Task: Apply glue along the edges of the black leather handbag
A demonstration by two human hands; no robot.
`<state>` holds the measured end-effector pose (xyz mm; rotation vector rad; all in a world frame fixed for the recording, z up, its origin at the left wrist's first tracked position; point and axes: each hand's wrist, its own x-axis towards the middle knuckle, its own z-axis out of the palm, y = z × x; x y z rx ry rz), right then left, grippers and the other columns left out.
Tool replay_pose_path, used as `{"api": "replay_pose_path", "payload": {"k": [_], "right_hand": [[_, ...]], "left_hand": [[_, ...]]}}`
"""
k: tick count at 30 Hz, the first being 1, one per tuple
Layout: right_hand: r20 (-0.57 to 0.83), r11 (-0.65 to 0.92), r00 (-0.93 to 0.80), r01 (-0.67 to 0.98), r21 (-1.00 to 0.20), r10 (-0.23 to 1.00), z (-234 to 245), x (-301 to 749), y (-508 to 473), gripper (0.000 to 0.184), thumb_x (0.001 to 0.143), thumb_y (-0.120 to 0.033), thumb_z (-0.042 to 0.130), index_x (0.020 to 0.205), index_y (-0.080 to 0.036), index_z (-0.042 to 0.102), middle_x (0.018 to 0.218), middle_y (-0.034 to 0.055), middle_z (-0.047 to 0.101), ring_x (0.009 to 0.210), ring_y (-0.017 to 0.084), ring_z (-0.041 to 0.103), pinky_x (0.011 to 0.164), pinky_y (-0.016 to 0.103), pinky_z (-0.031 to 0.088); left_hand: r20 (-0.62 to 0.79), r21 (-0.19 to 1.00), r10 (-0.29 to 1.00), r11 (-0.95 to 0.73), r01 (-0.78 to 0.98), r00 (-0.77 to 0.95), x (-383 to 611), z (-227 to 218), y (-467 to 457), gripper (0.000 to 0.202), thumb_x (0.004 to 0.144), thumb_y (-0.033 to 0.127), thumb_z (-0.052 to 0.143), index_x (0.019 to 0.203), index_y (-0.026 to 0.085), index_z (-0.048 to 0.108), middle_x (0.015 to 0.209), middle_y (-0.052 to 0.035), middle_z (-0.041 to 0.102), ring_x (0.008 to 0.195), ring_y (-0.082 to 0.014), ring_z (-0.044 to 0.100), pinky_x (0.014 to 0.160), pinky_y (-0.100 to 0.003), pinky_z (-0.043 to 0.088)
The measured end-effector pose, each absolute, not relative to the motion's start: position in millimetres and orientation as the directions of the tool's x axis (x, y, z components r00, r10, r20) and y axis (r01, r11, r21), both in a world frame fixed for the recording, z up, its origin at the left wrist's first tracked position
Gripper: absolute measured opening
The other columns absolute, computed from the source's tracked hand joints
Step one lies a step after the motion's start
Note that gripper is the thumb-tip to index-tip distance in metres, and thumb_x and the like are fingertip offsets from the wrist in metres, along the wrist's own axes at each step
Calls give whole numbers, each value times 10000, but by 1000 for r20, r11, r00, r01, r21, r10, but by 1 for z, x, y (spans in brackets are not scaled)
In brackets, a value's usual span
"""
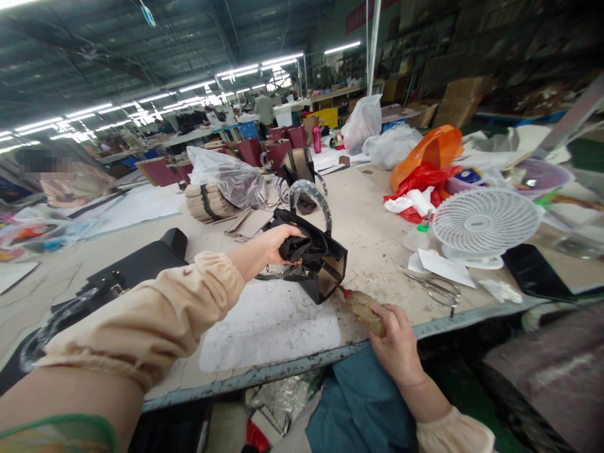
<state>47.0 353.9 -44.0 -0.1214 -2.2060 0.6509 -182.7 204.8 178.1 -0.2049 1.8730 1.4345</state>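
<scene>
Nearby, fan (486,223) and scissors (440,290) flank bag (317,259).

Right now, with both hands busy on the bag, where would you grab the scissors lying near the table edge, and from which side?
Take the scissors by the handle loops, probably at their right end, nearest the table edge. They lie flat and clear of the fan, so come from above on the near side. The right hand is closest but holds a glue-caked tool; the left hand grips the bag.

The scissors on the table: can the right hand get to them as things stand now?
Probably not at once: the right hand is closed on a glue-stained tool. The scissors lie close beside it, with bare table between.
</scene>
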Motion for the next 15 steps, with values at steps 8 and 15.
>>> {"api": "replay_pose_path", "payload": {"k": [8,15], "right_hand": [[692,905,-688,-124,-408,218,-41,50,357,407,795,-115,490,1192,-198,511,1050,132,479,972,303,517,774,499,556],[678,880,-711,-189,-437,184,-40,52,354,333,836,-146,505,1165,-195,503,1044,123,495,938,270,544,747,451,572]], "left_hand": [[-641,763,338,380,-523,-689,-186,178,211,92,794,151,513,732,117,572,591,-67,629,465,-165,571,429,-285,491],[-636,767,350,381,-516,-687,-190,177,225,104,799,162,504,758,114,586,626,-69,638,507,-175,591,456,-297,497]]}}
